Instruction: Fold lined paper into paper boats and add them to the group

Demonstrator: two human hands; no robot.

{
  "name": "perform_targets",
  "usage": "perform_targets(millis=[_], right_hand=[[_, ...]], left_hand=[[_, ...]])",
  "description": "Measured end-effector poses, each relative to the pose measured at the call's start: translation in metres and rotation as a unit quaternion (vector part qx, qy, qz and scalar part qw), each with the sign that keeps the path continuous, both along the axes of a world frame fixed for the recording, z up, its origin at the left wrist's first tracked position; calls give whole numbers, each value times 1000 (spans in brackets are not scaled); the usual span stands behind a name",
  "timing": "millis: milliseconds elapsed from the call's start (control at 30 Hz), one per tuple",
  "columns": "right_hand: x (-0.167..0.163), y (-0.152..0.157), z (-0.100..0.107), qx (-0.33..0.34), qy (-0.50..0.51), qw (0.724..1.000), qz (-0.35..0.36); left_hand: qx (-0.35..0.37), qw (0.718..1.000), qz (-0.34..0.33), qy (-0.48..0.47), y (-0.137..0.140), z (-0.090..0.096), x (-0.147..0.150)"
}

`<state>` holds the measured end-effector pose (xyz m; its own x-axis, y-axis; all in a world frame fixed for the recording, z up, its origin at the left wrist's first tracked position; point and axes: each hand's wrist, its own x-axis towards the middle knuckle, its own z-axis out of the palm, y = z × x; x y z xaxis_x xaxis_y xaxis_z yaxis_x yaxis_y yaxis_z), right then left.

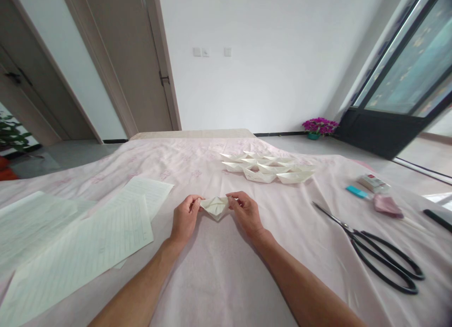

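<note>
Between my two hands is a small folded paper boat [216, 208], pale cream, its lower point facing me and a raised fold in its middle. My left hand [186, 218] pinches its left tip between thumb and fingers. The right tip is gripped the same way by my right hand [246, 213]. Just beyond, to the right, several finished paper boats [261, 175] stand in close rows on the pink cloth [212, 280]. Ruled paper sheets [106, 237] lie overlapping to the left of my left hand.
Large black-handled scissors [367, 244] lie open on the right. Past them are a blue item [357, 191], a clear packet [373, 182], a pink pouch-like thing [387, 205] and a black object [438, 219]. A potted purple plant [319, 126] stands on the floor by the wall.
</note>
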<state>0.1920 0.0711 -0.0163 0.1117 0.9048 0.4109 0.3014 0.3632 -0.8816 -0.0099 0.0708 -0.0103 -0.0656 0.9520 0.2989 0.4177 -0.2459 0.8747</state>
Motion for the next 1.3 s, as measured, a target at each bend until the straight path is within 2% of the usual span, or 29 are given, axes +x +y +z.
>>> perform_targets(millis=[233,333,500,633,733,833,1033,1300], right_hand=[[2,0,2,-98,99,990,2],[2,1,3,-115,131,985,9],[3,3,3,-127,154,980,-1],[3,3,3,-127,167,978,-1],[2,3,3,-125,177,976,5],[2,4,1,-129,188,974,5],[5,7,-1,-125,201,971,-18],[7,9,0,-115,233,965,-46]], left_hand=[[-30,998,5,-54,4,-5,-1],[-37,997,-3,-68,6,-5,-4],[-20,995,-86,-47,7,-7,-9],[27,991,-133,20,7,-7,-10],[68,988,-120,65,8,-7,-10],[59,993,-84,58,9,-7,-11],[11,999,-20,-22,7,-5,-14],[-5,988,-19,-153,4,-1,-9]])
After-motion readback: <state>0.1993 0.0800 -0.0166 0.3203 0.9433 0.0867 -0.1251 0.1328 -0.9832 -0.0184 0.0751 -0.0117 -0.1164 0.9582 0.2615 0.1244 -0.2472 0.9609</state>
